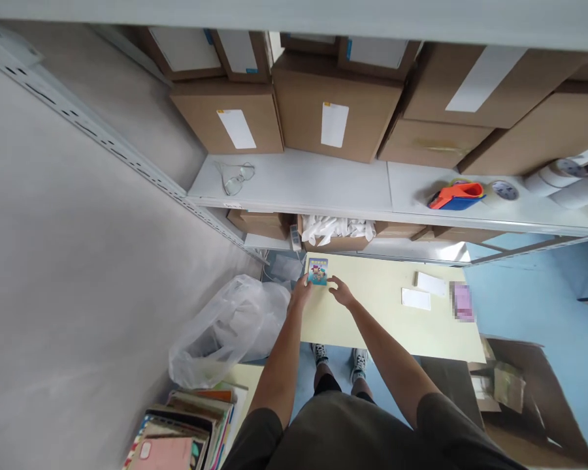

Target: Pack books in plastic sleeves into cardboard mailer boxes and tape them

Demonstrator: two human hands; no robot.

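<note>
A small colourful booklet [318, 270] with a blue cartoon cover lies at the far left corner of a pale yellow table [387, 320]. My left hand [301, 290] rests at its left edge, fingers touching it. My right hand [342, 291] sits at its lower right corner, fingers curled against the edge. Both arms reach forward from my body over the table's near edge. Whether the booklet is lifted or flat on the table I cannot tell.
White slips [416, 298] and a pink packet [463, 301] lie on the table's right. A grey shelf [323, 186] holds brown boxes [336, 108], glasses [235, 177], a tape dispenser [455, 196] and tape rolls. A plastic bag [230, 326] and stacked books [186, 431] are at left.
</note>
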